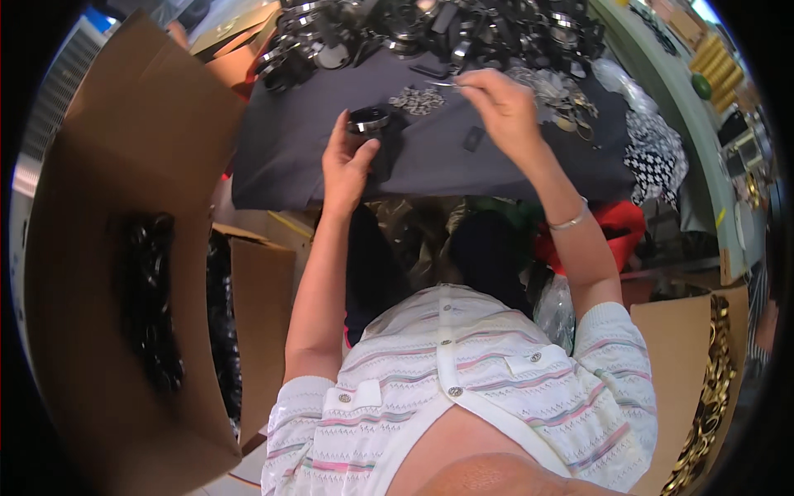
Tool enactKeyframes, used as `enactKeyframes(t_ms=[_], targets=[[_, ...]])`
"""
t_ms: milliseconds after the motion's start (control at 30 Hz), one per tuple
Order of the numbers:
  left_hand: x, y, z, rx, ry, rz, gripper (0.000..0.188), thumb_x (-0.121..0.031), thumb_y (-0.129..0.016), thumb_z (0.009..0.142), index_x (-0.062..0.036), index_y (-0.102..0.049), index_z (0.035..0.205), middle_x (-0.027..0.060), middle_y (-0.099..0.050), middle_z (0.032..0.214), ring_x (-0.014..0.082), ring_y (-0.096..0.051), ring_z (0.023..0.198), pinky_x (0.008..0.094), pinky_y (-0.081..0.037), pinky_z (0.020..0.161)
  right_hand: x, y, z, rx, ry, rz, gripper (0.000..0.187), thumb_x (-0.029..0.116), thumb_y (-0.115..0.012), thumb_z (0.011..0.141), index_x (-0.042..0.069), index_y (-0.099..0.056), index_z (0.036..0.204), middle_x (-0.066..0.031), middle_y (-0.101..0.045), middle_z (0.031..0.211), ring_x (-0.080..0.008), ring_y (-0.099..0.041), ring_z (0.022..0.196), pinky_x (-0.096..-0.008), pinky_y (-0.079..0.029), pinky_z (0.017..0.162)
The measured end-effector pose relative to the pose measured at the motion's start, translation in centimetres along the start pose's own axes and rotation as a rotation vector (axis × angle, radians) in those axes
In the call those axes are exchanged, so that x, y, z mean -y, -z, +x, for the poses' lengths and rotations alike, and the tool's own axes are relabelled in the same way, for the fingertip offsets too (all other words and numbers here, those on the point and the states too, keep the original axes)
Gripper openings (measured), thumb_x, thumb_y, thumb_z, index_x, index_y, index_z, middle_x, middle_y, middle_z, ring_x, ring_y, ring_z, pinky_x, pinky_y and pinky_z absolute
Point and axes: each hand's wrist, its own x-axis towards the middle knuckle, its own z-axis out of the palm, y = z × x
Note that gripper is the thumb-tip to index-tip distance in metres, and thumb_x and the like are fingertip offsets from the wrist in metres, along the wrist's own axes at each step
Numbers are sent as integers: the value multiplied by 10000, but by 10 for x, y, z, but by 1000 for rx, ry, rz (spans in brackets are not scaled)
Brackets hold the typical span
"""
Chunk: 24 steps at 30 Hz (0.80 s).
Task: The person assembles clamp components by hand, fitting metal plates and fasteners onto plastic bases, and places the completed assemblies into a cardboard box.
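Left hand [347,165] gripping black ring part [369,122] by rim: rigid, light, likely slippery. Right hand [500,107] pinching tweezers [447,84] just beside it.

Colours here: the table cover [289,157] is a dark slate grey, with a heap of glossy black parts [430,29] along the far edge and a little pile of silvery bits [416,100] in front. The round piece [369,122] is black with a shiny silver rim. Cardboard box [124,165] on the left — plain tan, black stuff inside. Knit top [463,380] is white with thin pink, blue and grey stripes. Far right there's a black-and-white patterned cloth [653,153], and brassy gold rings [711,388] below.
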Motion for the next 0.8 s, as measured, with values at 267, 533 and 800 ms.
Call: enactKeyframes(t_ms=[267, 533, 800], targets=[[-4, 0, -3, 1, 34, -25, 748, -16, -629, 766, -49, -218, 1389, 54, -579, 864, 69, -509, 661, 195, -422, 524, 1, -109, 7, 139, 146, -34, 86, 101, -634, 750, 62, -558, 761, -66, -580, 716, -286, -587, 673, -358, -472, 564], [0, 5, 2, 1, 3, -14, 654, -10, -628, 762, -22, -328, 1343, 43, -576, 851, 67, -509, 697, 201, -426, 566, 0, -114, -4, 246, 171, -64, 85, 45, -613, 748, 49, -540, 791, -77, -576, 751, -287, -586, 684, -355, -476, 576], [-2, 6, 1, 39, 54, -45, 412, -35, -588, 788, -3, -504, 1190, 8, -554, 795, 64, -507, 716, 194, -420, 634, 3, -115, -7, 250, 265, -129, 92, 6, -605, 730, 27, -544, 796, -70, -591, 778, -267, -599, 716, -333, -496, 600]])
